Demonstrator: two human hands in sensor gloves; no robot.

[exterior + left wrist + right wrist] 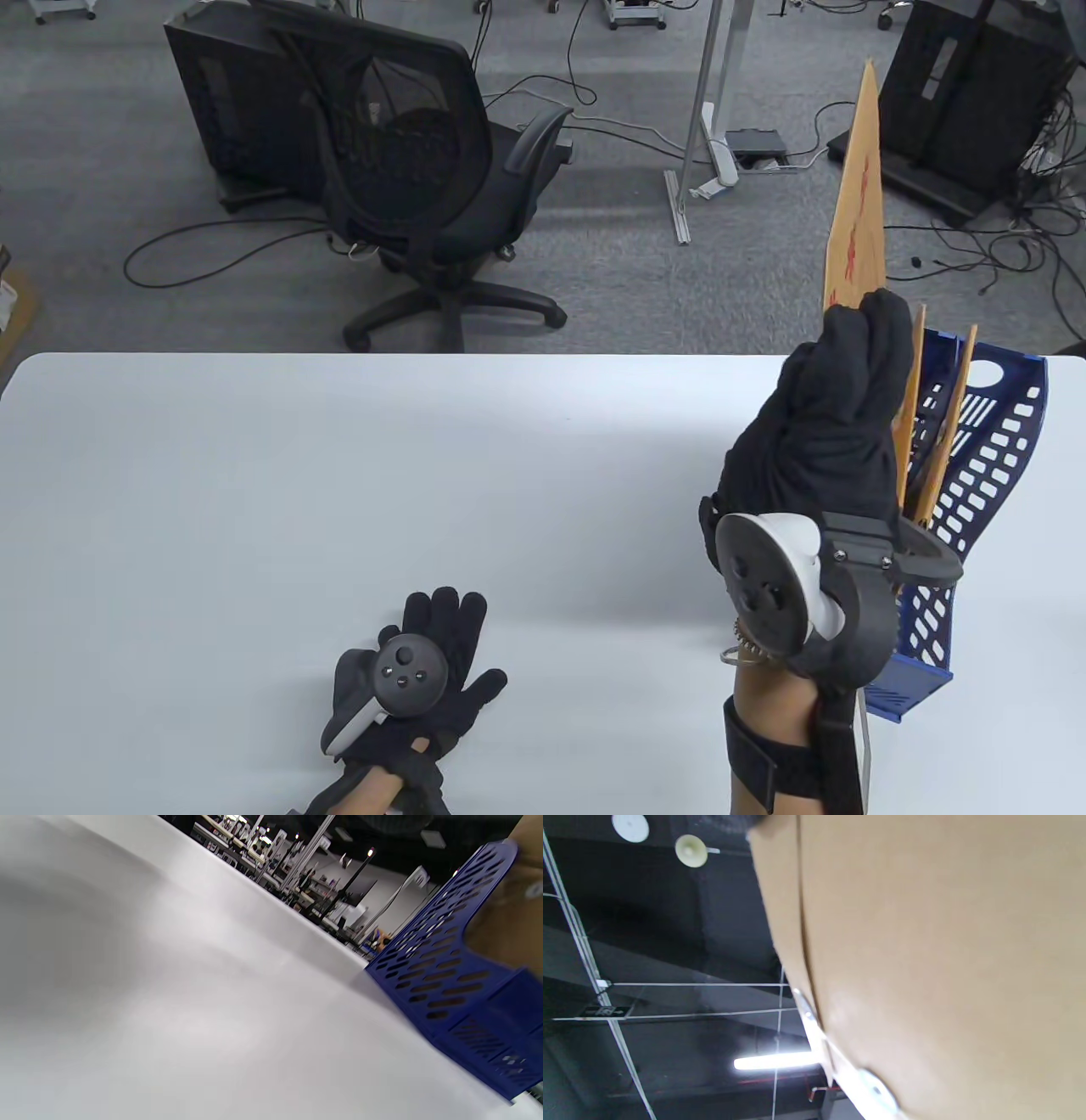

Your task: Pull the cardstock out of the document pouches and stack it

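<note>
Right hand (836, 424) raised above the rack (976, 509), fingers (874, 327) closed on lower edge of a brown pouch (857, 221) held upright, clear of the rack. More pouches (937, 441) standing in rack just right of the fingers. Left hand (416, 671) flat on table (339, 475), fingers spread, holding nothing.

left hand (413, 679) flat, right hand (836, 424) raised, clenched

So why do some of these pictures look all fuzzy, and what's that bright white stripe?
Left wrist view: the blue file rack and table are smeared, probably motion blur. Right wrist view: the brown document pouch sits too close to focus, and the stripe is a glaring ceiling light. Table view: sharp, evenly lit.
</note>
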